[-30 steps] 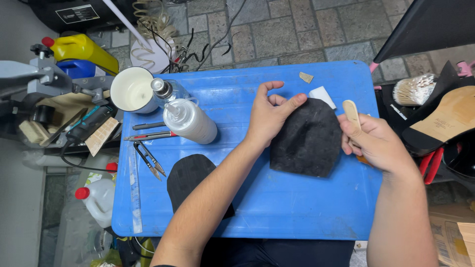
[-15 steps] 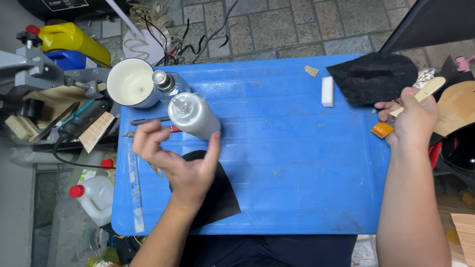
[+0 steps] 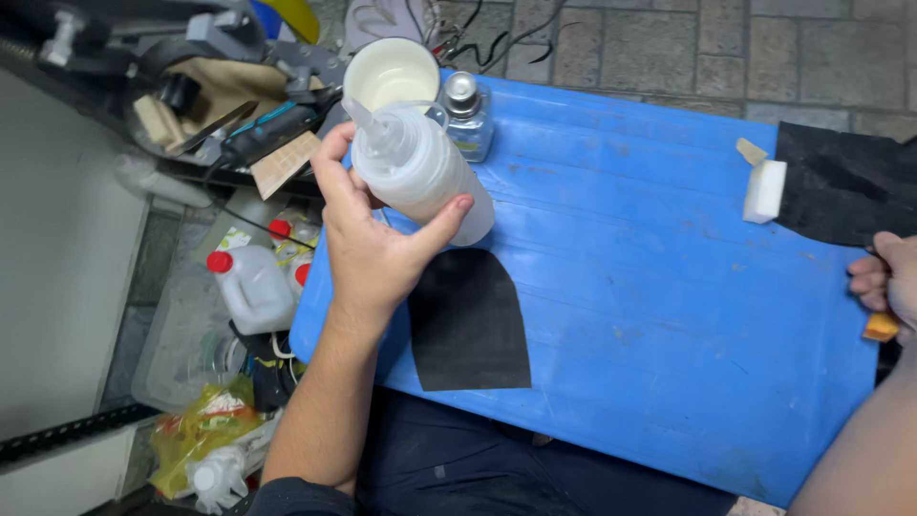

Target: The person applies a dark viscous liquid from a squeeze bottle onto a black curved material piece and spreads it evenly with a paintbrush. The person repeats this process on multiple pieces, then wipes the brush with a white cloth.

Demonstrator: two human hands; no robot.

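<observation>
White squeeze bottle (image 3: 420, 172) in left hand (image 3: 368, 244) fingers, right hand (image 3: 888, 287) fingers curled, grip unclear

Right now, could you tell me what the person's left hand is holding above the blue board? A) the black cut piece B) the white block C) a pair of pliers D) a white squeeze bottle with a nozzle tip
D: the left hand is wrapped around the white squeeze bottle, lifted over the blue board, while the black cut piece lies flat on the board and the white block sits untouched.
</observation>
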